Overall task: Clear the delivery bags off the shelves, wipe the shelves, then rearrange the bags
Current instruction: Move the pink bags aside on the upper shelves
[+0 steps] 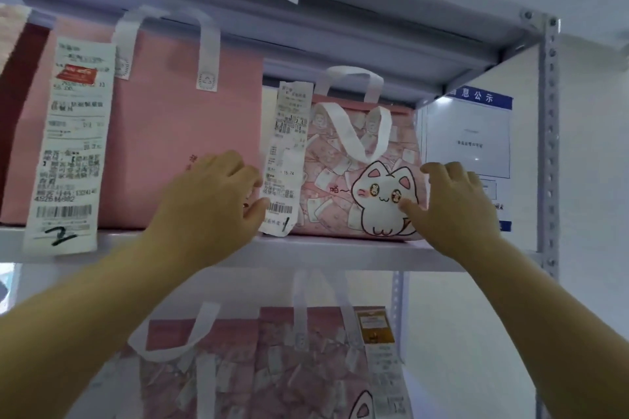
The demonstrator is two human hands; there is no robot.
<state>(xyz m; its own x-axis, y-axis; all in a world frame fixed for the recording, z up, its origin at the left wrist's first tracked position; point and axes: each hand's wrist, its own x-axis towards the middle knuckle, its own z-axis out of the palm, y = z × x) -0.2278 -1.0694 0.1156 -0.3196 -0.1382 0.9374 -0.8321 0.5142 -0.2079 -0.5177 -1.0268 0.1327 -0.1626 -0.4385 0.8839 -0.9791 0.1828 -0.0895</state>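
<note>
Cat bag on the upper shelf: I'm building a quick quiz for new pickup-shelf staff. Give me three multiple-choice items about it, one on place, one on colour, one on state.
1. Where does the cat bag stand relative to the plain pink bag?
A. Left of it
B. Right of it
C. On top of it

2. What colour are the cat bag's handles?
A. White
B. Black
C. Green

3. How is the cat bag being handled?
A. Hanging from one hand by its handles
B. Lying flat, untouched
C. Standing on the shelf, a hand at each side

Answers:
1 B: the plain pink bag is on its left, on the same shelf.
2 A: both handles are white.
3 C: the left hand and right hand grip its two sides.
</note>
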